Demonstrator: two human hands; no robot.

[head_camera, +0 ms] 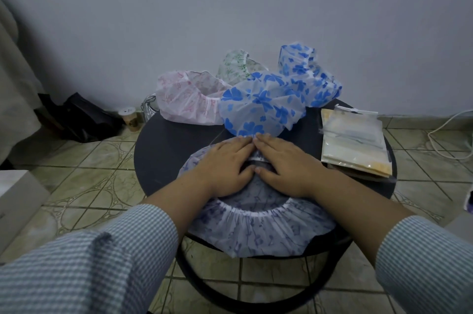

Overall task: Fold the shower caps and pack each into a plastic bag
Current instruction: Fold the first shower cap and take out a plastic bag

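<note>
At table's (163,150) near edge, both hands (256,160) flat, fingers straight, on overhanging purple shower cap (258,234).

Left hand (225,167) and right hand (284,165) lie flat, fingers straight, fingertips meeting.

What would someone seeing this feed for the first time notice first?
First, the left hand and right hand, side by side and flat, pressing a purple-print shower cap onto the near side of the round dark table. Next, the heap of unfolded caps at the far edge, led by a bright blue-flowered cap just beyond the fingertips. A stack of plastic bags lies at the right.
</note>
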